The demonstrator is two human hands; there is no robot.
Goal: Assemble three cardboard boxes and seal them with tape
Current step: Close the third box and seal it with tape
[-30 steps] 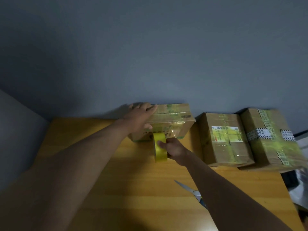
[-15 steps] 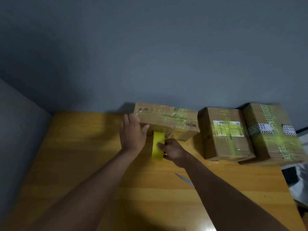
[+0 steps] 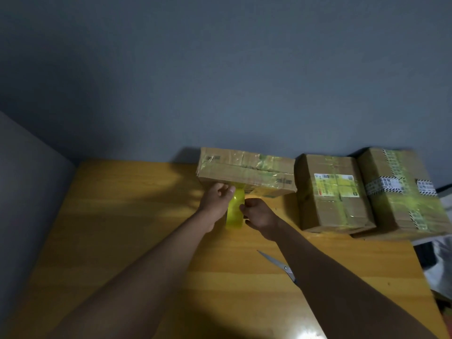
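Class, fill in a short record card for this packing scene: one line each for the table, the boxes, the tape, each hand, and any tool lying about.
table: wooden table, against a grey wall
boxes: three cardboard boxes; left box, middle box, right box, all showing yellow tape
tape: yellow tape roll, at the left box's near side
left hand: at the tape, by the box's lower edge
right hand: grips the roll
tool: scissors, on the table, partly hidden by the right forearm
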